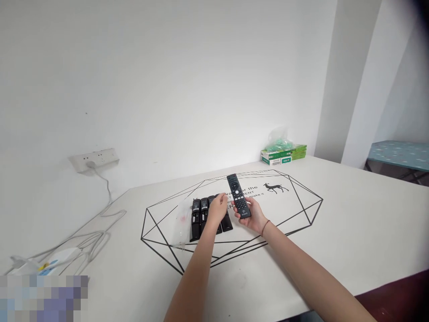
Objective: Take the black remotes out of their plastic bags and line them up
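You hold one black remote control (238,197) in your right hand (256,217), raised over the middle of the table, its buttons toward you and its top end tilted slightly left. That hand is closed around the lower end, and one thin band (265,228) circles its wrist. Your left hand (218,205) is apart from the right, its fingers bent and just beside the held remote; you cannot tell whether they grip anything.

Under and beside your left hand lies a row of black remotes (195,226), back side up. You can count at least four, some partly covered by your hand and forearm. One clear plastic bag (181,228) lies just left of them.

All this is on one white table (351,214) printed with black lines and one plainly visible deer (276,188). Near the wall, green-and-white boxes (275,154) are stacked, too overlapped to count, with one greenish plastic bag (279,144) on top. To the left, one wall socket (102,157) carries one plug (90,165).
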Tool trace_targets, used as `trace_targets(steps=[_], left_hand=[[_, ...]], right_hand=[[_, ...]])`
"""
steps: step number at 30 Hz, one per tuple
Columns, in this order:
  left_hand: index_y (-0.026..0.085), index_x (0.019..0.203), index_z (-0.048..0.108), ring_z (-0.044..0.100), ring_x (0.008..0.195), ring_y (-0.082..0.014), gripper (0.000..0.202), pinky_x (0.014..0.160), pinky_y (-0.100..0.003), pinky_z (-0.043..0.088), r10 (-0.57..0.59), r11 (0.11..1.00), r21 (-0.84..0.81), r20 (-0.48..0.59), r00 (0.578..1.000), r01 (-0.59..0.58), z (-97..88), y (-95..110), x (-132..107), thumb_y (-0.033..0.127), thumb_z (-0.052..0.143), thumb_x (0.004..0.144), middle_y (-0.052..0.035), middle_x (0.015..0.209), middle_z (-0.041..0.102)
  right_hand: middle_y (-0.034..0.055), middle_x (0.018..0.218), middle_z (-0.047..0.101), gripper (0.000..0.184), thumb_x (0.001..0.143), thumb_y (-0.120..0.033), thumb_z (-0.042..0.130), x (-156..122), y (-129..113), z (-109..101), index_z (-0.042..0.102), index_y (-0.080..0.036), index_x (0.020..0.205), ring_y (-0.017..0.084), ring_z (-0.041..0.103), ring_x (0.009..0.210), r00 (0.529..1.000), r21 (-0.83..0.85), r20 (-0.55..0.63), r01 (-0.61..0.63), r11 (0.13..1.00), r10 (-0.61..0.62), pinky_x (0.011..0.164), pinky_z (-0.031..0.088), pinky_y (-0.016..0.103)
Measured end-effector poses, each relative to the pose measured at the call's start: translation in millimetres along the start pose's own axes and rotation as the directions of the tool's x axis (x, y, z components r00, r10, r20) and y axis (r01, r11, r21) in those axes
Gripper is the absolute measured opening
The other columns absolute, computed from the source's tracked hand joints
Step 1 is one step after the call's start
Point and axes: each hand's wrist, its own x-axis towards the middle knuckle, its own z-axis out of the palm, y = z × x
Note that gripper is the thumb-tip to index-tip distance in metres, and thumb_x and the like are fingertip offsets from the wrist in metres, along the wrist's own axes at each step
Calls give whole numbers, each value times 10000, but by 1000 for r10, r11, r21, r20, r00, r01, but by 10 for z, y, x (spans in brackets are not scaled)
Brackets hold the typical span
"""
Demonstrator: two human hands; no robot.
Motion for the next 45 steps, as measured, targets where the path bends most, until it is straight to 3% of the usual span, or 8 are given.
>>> trace_targets(steps=[4,11,17,28,32,36,40,45], left_hand=[[167,986,624,608,815,-181,477,731,-283,458,3,894,-445,123,992,52,295,99,-32,546,365,854,-82,917,661],[148,982,622,588,890,-185,453,789,-298,464,-1,694,-711,156,988,113,322,80,-149,541,488,803,-101,960,639],[152,933,619,574,814,-156,411,700,-261,464,-17,658,-738,185,983,150,322,7,-134,522,560,764,-64,896,617],[160,930,585,561,769,-135,376,630,-217,433,-39,653,-742,163,986,149,361,-29,-138,492,586,751,-53,893,602],[173,995,581,568,813,-148,392,662,-226,433,-73,702,-708,41,996,80,306,-16,-123,499,540,782,-61,945,618],[170,1022,590,566,796,-152,410,654,-226,417,-115,801,-598,-118,986,22,205,-28,-92,505,500,803,-66,935,632],[170,1064,594,566,684,-161,422,623,-256,418,-84,894,-438,55,995,100,297,-19,-159,490,486,809,-64,828,637],[148,1286,435,577,971,-246,526,854,-329,389,-92,980,-167,125,988,112,583,78,-354,345,507,805,-138,1025,640]], right_hand=[[31,679,567,313,756,-422,452,9,-7,-1,582,-149,834,102,457,498,993,-4,-72,90,996,-90,379,229,187],[-47,708,559,378,605,-300,720,40,72,31,507,-234,909,96,518,615,908,-376,-165,304,875,-386,505,369,182],[24,739,573,399,723,-546,600,9,72,78,555,-168,842,119,542,652,933,-509,-170,192,839,-317,563,461,233],[32,752,601,396,704,-536,633,71,131,7,584,-159,816,122,564,678,930,-537,-112,239,809,-349,643,520,263],[60,847,611,384,730,-520,616,27,36,-43,602,-162,868,146,585,752,961,-609,-91,153,778,-260,613,537,263],[34,705,598,367,753,-516,572,8,-123,-252,601,-152,791,110,543,529,936,-817,-154,59,574,-317,541,487,258],[64,831,659,330,770,-472,542,49,-192,-477,621,-178,895,166,606,693,773,-959,-248,-110,261,-585,664,460,276],[76,942,673,291,791,-422,521,98,-151,-599,632,-183,916,196,605,881,782,-974,-225,-200,108,-581,749,426,273]])
